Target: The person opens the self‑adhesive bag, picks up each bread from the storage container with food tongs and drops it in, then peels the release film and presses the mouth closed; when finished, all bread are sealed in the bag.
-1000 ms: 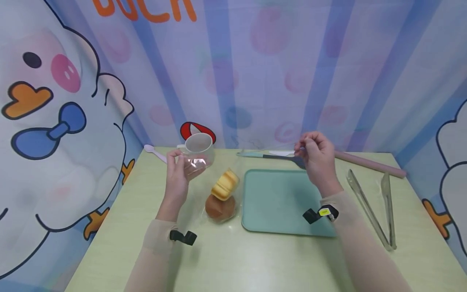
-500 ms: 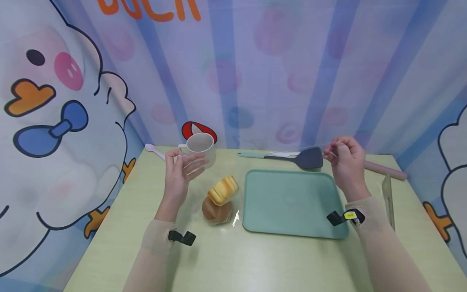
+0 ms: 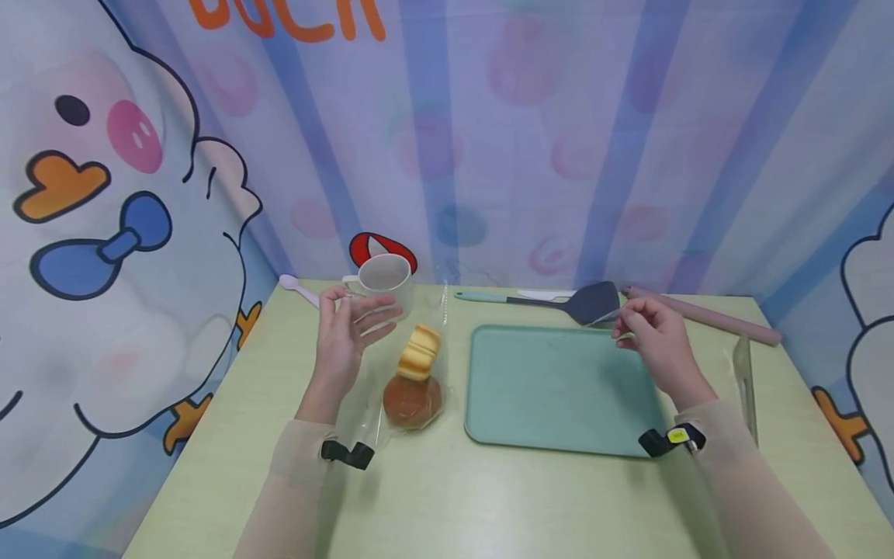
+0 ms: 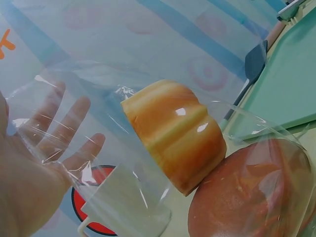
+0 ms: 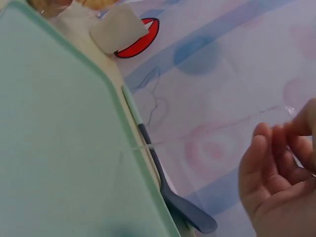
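A clear plastic bag point(image 3: 445, 307) hangs from my left hand point(image 3: 342, 330), its top edge pinched between thumb and index finger. The other fingers stretch out straight behind the film. Inside the bag, a yellow bread loaf point(image 4: 175, 133) sits on top of a round brown bun point(image 4: 252, 192). My right hand point(image 3: 656, 341) is raised over the tray's right side. Its thumb and fingertips pinch a thin clear plastic strip point(image 5: 261, 112), which trails off to the left. Just behind my left fingers stands a white mug point(image 3: 386, 276), partly covered by them.
A green tray point(image 3: 559, 388) lies right of the bag. Behind it are a dark spatula point(image 3: 594, 303), a white utensil point(image 3: 545, 295) and a pink rod point(image 3: 705, 314). Metal tongs point(image 3: 744, 380) lie at the right, partly behind my arm. A lilac spoon point(image 3: 296, 287) lies at the back left.
My right hand has swung right, away from the bag, with the strip, then dropped slightly. The loaf and bun have swayed in the bag. My left hand has stayed, its fingers spreading out.
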A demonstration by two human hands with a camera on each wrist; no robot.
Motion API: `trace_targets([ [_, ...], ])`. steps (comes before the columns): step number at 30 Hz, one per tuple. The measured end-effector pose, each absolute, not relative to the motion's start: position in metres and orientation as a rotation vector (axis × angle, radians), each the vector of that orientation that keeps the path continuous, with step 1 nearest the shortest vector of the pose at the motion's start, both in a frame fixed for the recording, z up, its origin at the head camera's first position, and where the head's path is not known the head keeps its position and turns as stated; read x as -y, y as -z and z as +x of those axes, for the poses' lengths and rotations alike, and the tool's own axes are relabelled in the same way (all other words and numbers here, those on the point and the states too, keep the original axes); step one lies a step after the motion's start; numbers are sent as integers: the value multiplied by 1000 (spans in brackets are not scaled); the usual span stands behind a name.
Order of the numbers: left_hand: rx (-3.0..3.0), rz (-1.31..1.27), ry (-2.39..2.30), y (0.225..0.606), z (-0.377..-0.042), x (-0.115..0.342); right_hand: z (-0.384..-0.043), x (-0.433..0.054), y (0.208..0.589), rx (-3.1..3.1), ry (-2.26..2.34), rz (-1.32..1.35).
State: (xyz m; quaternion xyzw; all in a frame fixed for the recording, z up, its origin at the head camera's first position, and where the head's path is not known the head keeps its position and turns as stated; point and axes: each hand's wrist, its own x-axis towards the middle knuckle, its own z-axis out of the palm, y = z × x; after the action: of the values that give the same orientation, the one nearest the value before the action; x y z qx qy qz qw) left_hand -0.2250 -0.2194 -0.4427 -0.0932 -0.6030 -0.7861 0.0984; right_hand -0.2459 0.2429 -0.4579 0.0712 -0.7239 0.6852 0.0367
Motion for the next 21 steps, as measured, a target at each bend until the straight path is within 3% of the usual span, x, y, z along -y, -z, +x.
trace_targets([
  [7, 1785, -293, 2323, 443, -225, 219, -243, -257, 467, 2822, -1596, 313],
  [14, 1781, -317, 2327, 443, -225, 219, -241, -266, 468, 2969, -1206, 529],
  [21, 1777, -336, 2328, 443, -226, 218, -237, -274, 454, 2915, -1216, 627],
])
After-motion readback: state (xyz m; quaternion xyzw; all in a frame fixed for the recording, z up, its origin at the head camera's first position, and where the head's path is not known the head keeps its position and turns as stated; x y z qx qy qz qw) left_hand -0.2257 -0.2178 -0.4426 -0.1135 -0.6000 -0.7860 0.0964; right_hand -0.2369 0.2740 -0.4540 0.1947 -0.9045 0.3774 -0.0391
